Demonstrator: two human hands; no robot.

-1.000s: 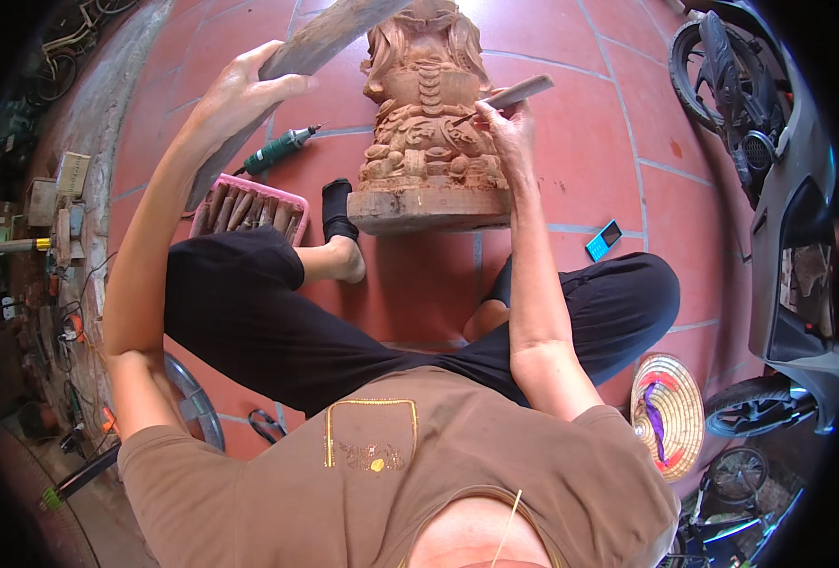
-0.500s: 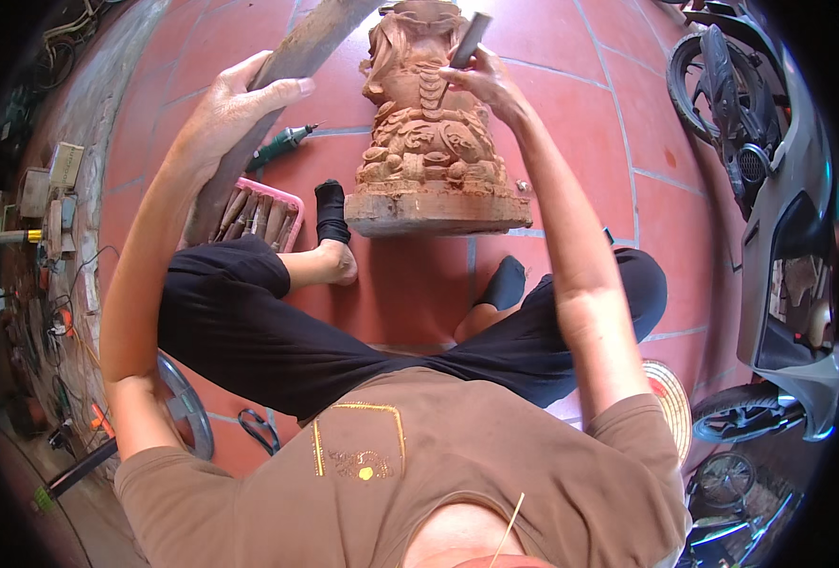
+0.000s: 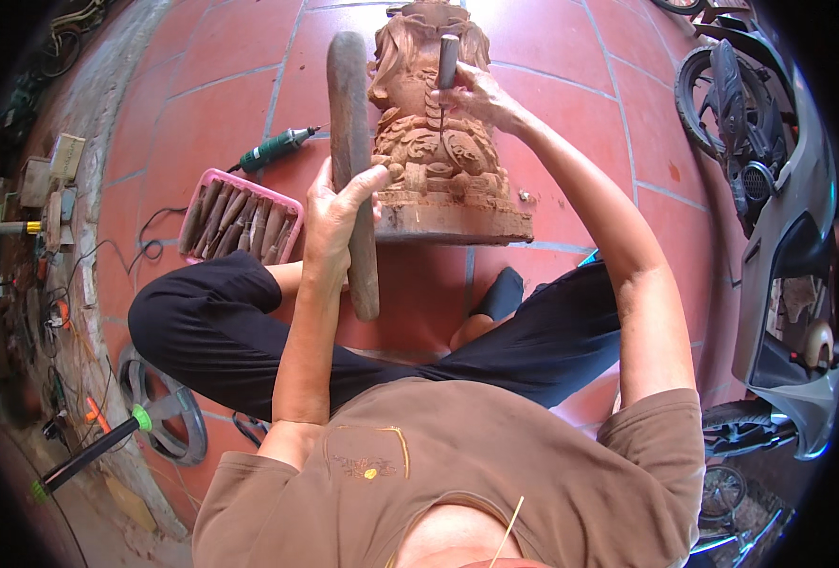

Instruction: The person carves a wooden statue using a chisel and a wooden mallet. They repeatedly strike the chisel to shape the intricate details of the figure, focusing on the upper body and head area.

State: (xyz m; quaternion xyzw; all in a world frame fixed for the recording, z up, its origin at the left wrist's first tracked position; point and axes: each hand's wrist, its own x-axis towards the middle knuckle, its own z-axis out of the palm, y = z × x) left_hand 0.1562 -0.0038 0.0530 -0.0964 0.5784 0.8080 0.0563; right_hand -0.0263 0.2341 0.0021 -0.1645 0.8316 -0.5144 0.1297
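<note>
A reddish-brown wood carving point(image 3: 429, 175), thick with relief, stands on its flat base point(image 3: 457, 225) before my crossed legs. My left hand point(image 3: 332, 216) is wrapped round a long, worn wooden club point(image 3: 350, 114), held nearly upright at the carving's left side. Over the carving's middle, my right hand point(image 3: 481, 99) grips a chisel point(image 3: 449, 62) by its dark handle. The thin blade points down at the carved surface; whether the tip touches the wood I cannot tell.
Left of the carving lies a pink tray point(image 3: 295, 214) holding several chisels. Behind it, a green rotary tool point(image 3: 277, 149) rests on red floor tiles, its cord trailing left. A motorbike point(image 3: 770, 237) stands at the right. Tools and cables line the left wall.
The club has swung from the upper left toward the carving, with my left hand coming right and nearer. My right hand has shifted slightly nearer, and the chisel stands more upright.
</note>
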